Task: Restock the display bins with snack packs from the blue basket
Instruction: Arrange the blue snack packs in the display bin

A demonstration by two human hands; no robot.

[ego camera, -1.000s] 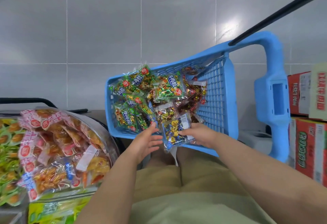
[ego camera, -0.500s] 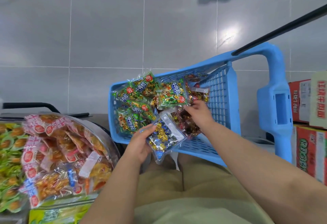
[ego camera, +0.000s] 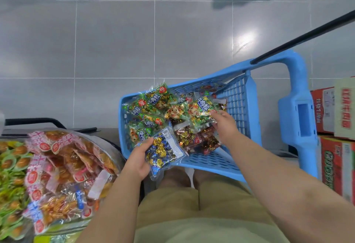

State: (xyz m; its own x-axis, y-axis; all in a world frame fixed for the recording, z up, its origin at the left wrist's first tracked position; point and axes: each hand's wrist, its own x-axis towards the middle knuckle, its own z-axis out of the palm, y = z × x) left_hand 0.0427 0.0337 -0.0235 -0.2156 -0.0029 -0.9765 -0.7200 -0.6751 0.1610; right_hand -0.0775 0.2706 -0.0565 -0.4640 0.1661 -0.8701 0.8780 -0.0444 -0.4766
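Observation:
The blue basket [ego camera: 240, 97] is tilted toward me on my lap and holds several snack packs, green ones on the left and dark red ones on the right. My left hand [ego camera: 139, 160] grips a clear pack of blue and gold candies [ego camera: 164, 150] at the basket's near rim. My right hand [ego camera: 224, 125] reaches into the basket, its fingers on the edge of a green snack pack [ego camera: 201, 108] above the dark red packs [ego camera: 199, 141]. A round clear display bin [ego camera: 107, 143] full of orange and pink packs stands at my lower left.
A second bin of green and orange packs [ego camera: 9, 175] lies at the far left. Red and white cartons [ego camera: 336, 118] are stacked at the right, beside the basket's blue handle [ego camera: 299, 116]. A black bar [ego camera: 307, 35] crosses the upper right. Grey floor tiles lie beyond.
My left hand took over the blue and gold pack from my right hand. My right hand moved deeper into the basket, from the dark red packs up to a green pack.

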